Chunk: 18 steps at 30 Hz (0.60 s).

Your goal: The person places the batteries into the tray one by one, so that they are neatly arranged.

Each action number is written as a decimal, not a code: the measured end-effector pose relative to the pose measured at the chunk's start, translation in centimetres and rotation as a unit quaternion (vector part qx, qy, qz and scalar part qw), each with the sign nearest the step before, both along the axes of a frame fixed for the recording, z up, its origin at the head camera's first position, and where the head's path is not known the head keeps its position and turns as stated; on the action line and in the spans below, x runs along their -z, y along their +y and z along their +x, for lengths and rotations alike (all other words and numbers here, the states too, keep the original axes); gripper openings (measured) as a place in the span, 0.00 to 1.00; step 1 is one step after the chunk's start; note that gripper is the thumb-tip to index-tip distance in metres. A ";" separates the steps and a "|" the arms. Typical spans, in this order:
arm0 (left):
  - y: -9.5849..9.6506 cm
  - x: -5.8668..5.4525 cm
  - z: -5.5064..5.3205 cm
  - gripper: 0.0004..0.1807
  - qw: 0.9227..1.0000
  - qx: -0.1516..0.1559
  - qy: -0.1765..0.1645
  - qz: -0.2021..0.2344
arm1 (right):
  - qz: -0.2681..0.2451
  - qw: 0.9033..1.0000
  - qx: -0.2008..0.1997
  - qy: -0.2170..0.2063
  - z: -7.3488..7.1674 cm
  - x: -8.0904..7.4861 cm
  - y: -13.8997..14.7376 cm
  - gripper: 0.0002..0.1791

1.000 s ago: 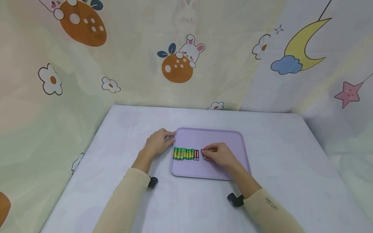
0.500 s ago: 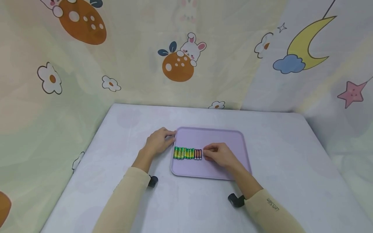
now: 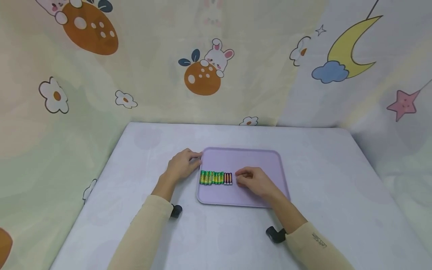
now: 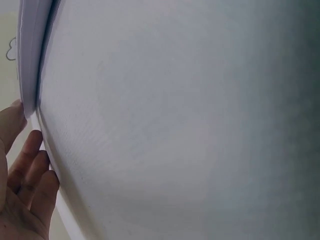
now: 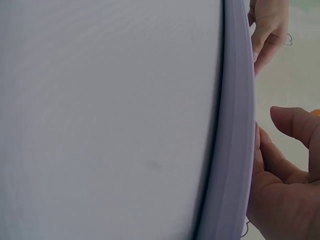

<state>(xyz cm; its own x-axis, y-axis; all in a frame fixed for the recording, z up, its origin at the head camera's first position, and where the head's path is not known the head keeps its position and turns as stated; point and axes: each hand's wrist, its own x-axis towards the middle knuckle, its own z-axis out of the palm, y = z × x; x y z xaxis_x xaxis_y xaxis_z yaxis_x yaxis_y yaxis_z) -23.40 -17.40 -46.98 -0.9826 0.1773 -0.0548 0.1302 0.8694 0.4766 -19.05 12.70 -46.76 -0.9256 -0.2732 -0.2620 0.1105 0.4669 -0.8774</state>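
On the lilac tray (image 3: pixel 254 158) lies a side-by-side row of batteries: several green ones (image 3: pixel 211 177) at the left, then three shorter dark-and-orange ones (image 3: pixel 228 179). My left hand (image 3: pixel 182 164) touches the tray's left rim with its fingertips; the left wrist view has a fingertip against the tray rim (image 4: pixel 29 60). Just right of the row, my right hand (image 3: pixel 257 182) hovers over or rests on the tray, apart from the last battery. In the right wrist view the thumb of the right hand (image 5: pixel 285 197) stands away from the fingers, with nothing seen between them.
A pale cloth covers the table (image 3: pixel 162 138) around the tray. Behind it hangs a printed curtain (image 3: pixel 152 63) with rabbits, flowers and a moon. A black wrist camera (image 3: pixel 176 211) sits under the left sleeve, another (image 3: pixel 275 235) under the right.
A dark-and-orange battery pinched by my right hand was set at the row's right end and let go. The right hand then drew slightly right. The left hand stays at the tray rim.
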 end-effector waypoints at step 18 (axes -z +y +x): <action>-0.5 0.1 0.0 0.24 1.000 0.004 0.006 -0.009 | 0.103 0.974 -0.056 0.192 1.3 -0.5 4.5 0.20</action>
